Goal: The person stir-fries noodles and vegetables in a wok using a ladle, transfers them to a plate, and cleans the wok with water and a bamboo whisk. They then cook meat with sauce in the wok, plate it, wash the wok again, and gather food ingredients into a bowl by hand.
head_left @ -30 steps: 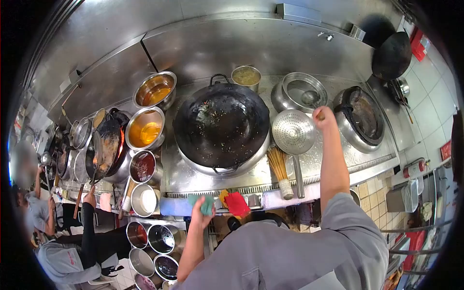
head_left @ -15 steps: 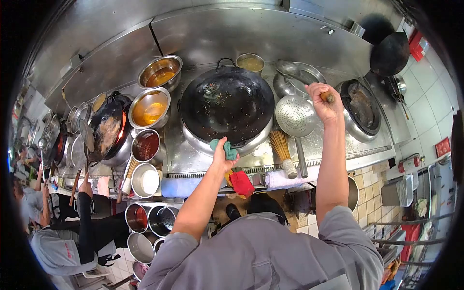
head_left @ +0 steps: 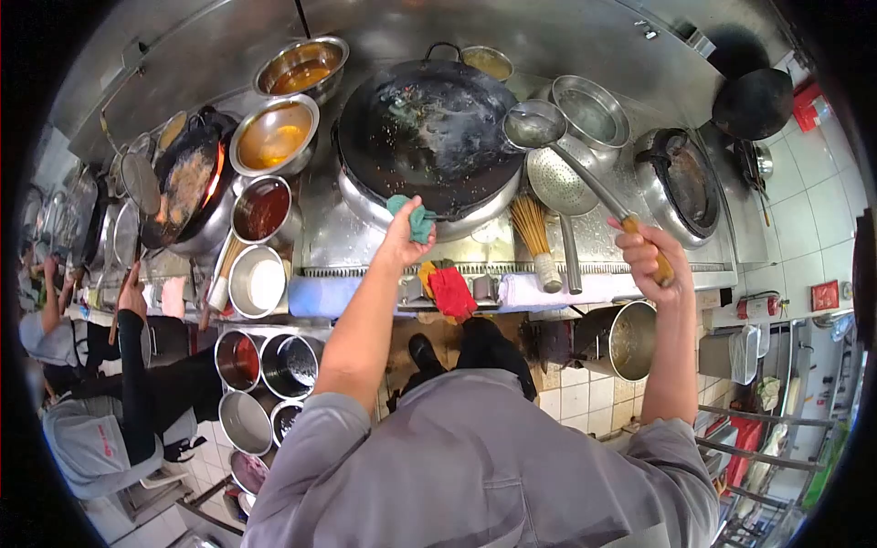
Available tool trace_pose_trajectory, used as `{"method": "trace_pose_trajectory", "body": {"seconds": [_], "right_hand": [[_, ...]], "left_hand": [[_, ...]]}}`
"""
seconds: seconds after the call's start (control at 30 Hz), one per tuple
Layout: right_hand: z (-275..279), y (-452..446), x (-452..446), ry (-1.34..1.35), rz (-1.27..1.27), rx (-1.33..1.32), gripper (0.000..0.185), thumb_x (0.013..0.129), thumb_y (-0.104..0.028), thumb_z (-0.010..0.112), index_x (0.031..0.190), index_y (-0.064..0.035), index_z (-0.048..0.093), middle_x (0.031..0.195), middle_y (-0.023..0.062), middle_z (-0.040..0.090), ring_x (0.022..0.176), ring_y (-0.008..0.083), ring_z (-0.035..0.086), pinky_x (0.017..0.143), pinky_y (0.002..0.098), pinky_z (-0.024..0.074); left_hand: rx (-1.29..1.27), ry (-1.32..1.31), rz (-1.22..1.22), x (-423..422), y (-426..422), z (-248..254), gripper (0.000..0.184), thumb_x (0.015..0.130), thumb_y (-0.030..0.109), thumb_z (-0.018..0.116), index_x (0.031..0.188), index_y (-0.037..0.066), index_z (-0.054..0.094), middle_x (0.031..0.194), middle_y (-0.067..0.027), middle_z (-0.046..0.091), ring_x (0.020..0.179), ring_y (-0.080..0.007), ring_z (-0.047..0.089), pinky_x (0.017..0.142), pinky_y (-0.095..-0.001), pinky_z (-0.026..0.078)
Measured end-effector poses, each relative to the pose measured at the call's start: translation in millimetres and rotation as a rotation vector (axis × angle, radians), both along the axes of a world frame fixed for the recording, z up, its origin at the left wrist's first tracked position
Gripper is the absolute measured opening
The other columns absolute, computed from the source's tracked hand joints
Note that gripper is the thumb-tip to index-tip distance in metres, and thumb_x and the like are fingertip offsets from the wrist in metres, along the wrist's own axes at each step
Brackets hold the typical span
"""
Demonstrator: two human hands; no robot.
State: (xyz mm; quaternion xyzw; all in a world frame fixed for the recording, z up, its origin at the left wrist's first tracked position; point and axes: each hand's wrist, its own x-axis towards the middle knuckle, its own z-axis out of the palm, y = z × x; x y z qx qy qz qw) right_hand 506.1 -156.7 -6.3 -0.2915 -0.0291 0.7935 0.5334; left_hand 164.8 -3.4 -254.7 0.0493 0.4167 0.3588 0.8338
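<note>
A large black wok (head_left: 384, 169) sits on its steel burner ring, with small bits and a pale, steamy sheen inside. At its near rim my left hand (head_left: 403, 239) is closed round a folded green cloth (head_left: 422, 223), pressed against the wok's edge; any handle there is covered. My right hand (head_left: 660, 265) grips the wooden handle of a steel ladle (head_left: 592, 183). The ladle's bowl hangs by the wok's right rim, over a perforated strainer (head_left: 559, 173). Behind it stands a steel bowl (head_left: 591, 110) of cloudy liquid.
A bamboo brush (head_left: 530, 228) lies right of the wok. Metal bowls of amber liquid (head_left: 274, 137) and a pot of red sauce (head_left: 261, 208) stand left. Beyond them, flames lick another wok (head_left: 192, 178) near a co-worker's sleeve (head_left: 135, 384). A red cloth (head_left: 452, 290) hangs in front.
The ladle has come out of the bowl at the back right, its bowl swinging left to the wok's rim. My right hand has drawn back towards me. White sheen or steam now shows in the wok.
</note>
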Motion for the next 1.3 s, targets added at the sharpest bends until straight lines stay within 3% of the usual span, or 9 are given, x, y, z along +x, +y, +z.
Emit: {"method": "trace_pose_trajectory", "body": {"seconds": [0.13,0.23,0.3,0.43,0.5,0.67,0.77,0.9,1.3], "right_hand": [[15,-34,6,-0.292,0.129,0.061,0.039,0.092,-0.012,0.046,0.124,0.0091,0.037,0.080,0.0052,0.043,0.056,0.0043,0.044,0.039,0.0156,0.0392],[19,-48,5,-0.373,0.157,0.064,0.040,0.092,-0.015,0.048,0.124,0.0065,0.038,0.078,0.0052,0.045,0.053,0.0032,0.042,0.038,0.0151,0.0374],[17,-53,2,-0.543,0.189,0.094,0.039,0.091,-0.015,0.051,0.123,0.0026,0.040,0.075,0.0059,0.045,0.049,0.0039,0.041,0.036,0.0157,0.0360],[-21,-58,3,-0.529,0.091,0.134,0.040,0.090,-0.010,0.053,0.127,-0.0038,0.038,0.075,0.0061,0.047,0.050,0.0083,0.042,0.038,0.0198,0.0355],[-40,-58,-10,-1.005,0.092,0.035,0.054,0.088,-0.009,0.055,0.135,-0.0055,0.030,0.077,0.0074,0.050,0.050,0.0102,0.043,0.041,0.0225,0.0364],[-56,-47,24,-0.825,-0.082,0.192,0.057,0.090,-0.009,0.052,0.139,-0.0038,0.022,0.077,0.0063,0.048,0.050,0.0097,0.045,0.041,0.0217,0.0393],[-64,-27,41,-1.277,-0.045,0.144,0.061,0.090,-0.010,0.053,0.141,-0.0059,0.020,0.076,0.0027,0.049,0.051,0.0070,0.045,0.042,0.0205,0.0396],[-67,-15,66,-1.144,-0.121,0.139,0.058,0.090,-0.009,0.053,0.140,-0.0027,0.023,0.077,0.0027,0.050,0.052,0.0076,0.046,0.042,0.0210,0.0386],[-69,-6,76,-0.931,-0.239,0.265,0.056,0.092,-0.009,0.050,0.138,-0.0011,0.020,0.078,0.0048,0.048,0.050,0.0062,0.043,0.039,0.0190,0.0373]], "left_hand": [[0.016,-0.084,-0.258,-22,-40,16,0.048,0.076,0.052,0.066,0.095,0.008,0.057,0.074,-0.0073,0.059,0.056,-0.0135,0.056,0.045,-0.0216,0.044],[0.294,0.357,-0.485,3,-79,10,0.052,0.076,0.050,0.067,0.101,0.006,0.057,0.081,-0.0104,0.062,0.067,-0.0191,0.061,0.056,-0.0286,0.051],[0.786,1.058,-0.691,23,-97,-20,0.062,0.073,0.047,0.068,0.111,0.000,0.050,0.096,-0.0204,0.061,0.089,-0.0303,0.063,0.078,-0.0384,0.051],[0.854,1.382,-0.891,51,-115,-22,0.070,0.071,0.044,0.069,0.118,-0.002,0.043,0.108,-0.0273,0.056,0.106,-0.0377,0.055,0.091,-0.0412,0.044],[0.815,1.369,-1.023,57,-112,-15,0.073,0.070,0.041,0.069,0.122,0.000,0.039,0.112,-0.0280,0.053,0.105,-0.0388,0.055,0.090,-0.0411,0.045],[0.834,1.339,-0.969,51,-116,59,0.074,0.064,0.039,0.072,0.120,0.002,0.042,0.114,-0.0269,0.054,0.106,-0.0400,0.054,0.091,-0.0413,0.044],[0.717,1.301,-0.650,23,-107,61,0.071,0.065,0.038,0.070,0.118,0.000,0.044,0.109,-0.0268,0.058,0.102,-0.0388,0.057,0.088,-0.0390,0.046],[0.584,1.256,-0.194,-29,-107,39,0.065,0.070,0.033,0.069,0.117,-0.004,0.044,0.103,-0.0248,0.061,0.098,-0.0344,0.060,0.084,-0.0370,0.045],[0.386,1.528,-0.239,-44,-139,46,0.063,0.070,0.029,0.069,0.118,-0.001,0.042,0.101,-0.0238,0.061,0.097,-0.0348,0.060,0.084,-0.0385,0.045]]}}
